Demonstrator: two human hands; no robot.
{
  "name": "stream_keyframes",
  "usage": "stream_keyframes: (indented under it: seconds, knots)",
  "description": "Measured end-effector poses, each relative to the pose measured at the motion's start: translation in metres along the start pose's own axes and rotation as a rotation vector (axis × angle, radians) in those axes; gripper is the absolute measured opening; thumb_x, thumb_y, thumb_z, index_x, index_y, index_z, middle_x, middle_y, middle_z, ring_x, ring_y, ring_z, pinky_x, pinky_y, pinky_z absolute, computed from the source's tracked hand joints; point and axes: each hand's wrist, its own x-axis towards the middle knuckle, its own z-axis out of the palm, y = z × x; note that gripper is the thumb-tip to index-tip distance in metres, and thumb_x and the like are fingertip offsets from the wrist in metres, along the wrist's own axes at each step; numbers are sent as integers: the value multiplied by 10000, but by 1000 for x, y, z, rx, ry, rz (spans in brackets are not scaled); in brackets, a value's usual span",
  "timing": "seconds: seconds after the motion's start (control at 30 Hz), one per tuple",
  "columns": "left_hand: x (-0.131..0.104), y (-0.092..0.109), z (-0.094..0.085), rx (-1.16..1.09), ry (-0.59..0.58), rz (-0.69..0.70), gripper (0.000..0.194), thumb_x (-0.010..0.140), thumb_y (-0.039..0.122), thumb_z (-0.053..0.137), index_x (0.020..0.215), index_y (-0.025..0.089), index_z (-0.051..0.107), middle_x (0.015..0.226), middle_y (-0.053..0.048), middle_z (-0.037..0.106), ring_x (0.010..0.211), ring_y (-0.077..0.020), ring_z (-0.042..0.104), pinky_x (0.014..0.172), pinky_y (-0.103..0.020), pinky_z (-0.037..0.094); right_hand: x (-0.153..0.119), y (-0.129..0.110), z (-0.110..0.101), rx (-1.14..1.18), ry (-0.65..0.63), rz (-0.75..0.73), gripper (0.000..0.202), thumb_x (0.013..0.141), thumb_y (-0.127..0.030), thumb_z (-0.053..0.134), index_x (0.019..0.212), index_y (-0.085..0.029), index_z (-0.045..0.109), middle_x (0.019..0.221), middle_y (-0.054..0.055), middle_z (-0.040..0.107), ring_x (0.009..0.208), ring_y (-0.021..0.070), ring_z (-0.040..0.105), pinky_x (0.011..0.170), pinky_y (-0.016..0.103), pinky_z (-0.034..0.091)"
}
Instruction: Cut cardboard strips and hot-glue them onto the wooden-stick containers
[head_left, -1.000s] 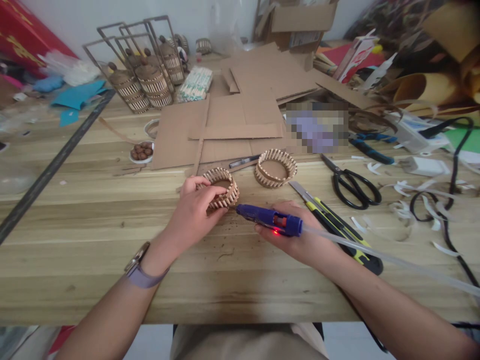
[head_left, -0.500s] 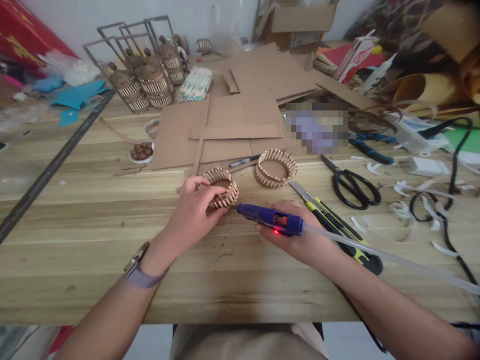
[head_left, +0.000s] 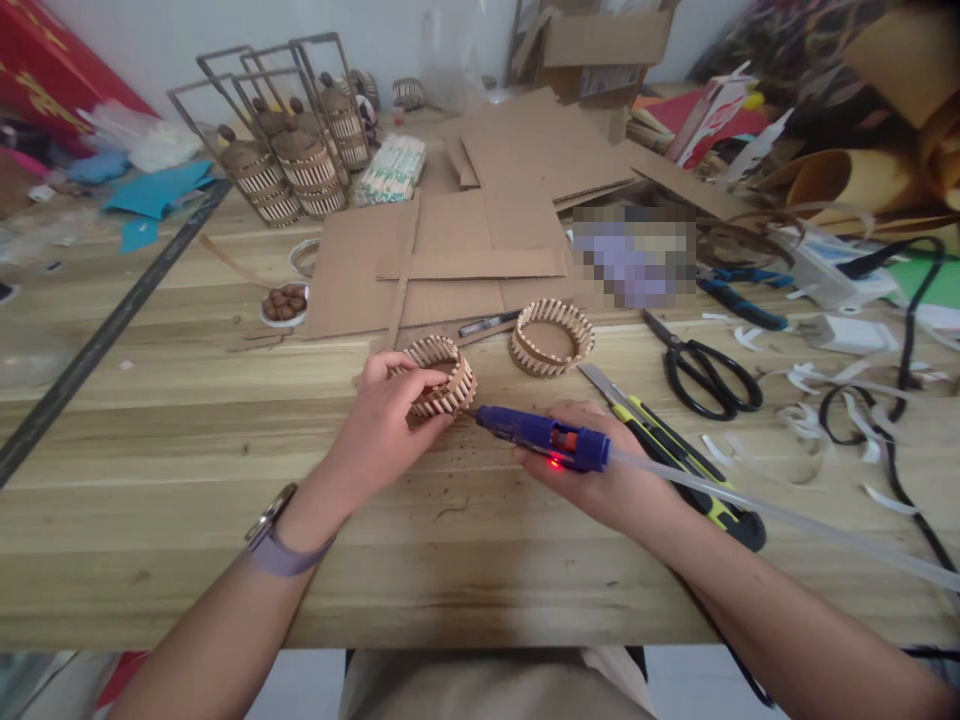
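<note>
My left hand (head_left: pixel 394 410) grips a small round tray (head_left: pixel 459 388) with a cardboard band and a wall of short wooden sticks; fingers reach inside its rim. In my right hand (head_left: pixel 592 470) is a blue hot glue gun (head_left: pixel 544 432) with a red light on and a long clear glue stick (head_left: pixel 750 500) in its rear. The gun's nozzle touches or nearly touches the tray's lower right side; which of the two I cannot tell. Behind the gun sits a second round stick tray (head_left: pixel 553 338), upright on the wooden table (head_left: pixel 375 590).
Right of my hands lie a yellow-black utility knife (head_left: pixel 675 450) and black scissors (head_left: pixel 709 375). Cardboard sheets (head_left: pixel 450 225) cover the middle back. A bowl of brown balls (head_left: pixel 285 303), several lidded stick baskets with tall handles (head_left: pixel 304 165) and a dark metal ruler (head_left: pixel 112 330) are left.
The tray has turned or tilted very slightly in my left hand. The glue gun has shifted a tiny bit to the right; otherwise the scene looks the same.
</note>
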Motion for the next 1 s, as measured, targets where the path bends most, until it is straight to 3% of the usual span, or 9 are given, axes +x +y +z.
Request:
stream_keyframes:
  seconds: [0.27, 0.57, 0.73, 1.0]
  knots:
    - [0, 0, -2, -11, 3, -25, 314, 821, 212, 750, 1115, 244, 645, 1083, -68, 596, 1180, -261, 554, 999, -453, 522, 1, 2, 2, 0, -23, 20, 276, 826, -372, 650, 640, -245, 490, 623, 2, 604, 628, 190, 583, 661, 341, 439]
    - [-1, 0, -2, 3, 11, -18, 326, 809, 213, 765, 1114, 245, 653, 1085, -72, 595, 1186, -269, 545, 1022, -468, 502, 2, 2, -3, 50, 68, 29, 292, 823, -388, 659, 643, -254, 471, 607, -6, 555, 611, 192, 555, 608, 337, 428]
    - [-2, 3, 0, -1, -16, -13, 308, 836, 236, 747, 1135, 229, 672, 1112, -94, 585, 1189, -277, 535, 1004, -470, 506, 0, -4, -1, 114, 52, -22, 186, 808, -381, 663, 720, -246, 569, 664, 4, 624, 658, 194, 589, 649, 338, 454]
    - [-3, 5, 1, -3, -33, 42, 284, 862, 239, 728, 1140, 206, 677, 1089, -110, 591, 1176, -294, 508, 983, -485, 491, -2, -7, 0, 105, 112, -86, 211, 832, -340, 668, 698, -242, 538, 650, -8, 597, 635, 176, 562, 636, 320, 440]
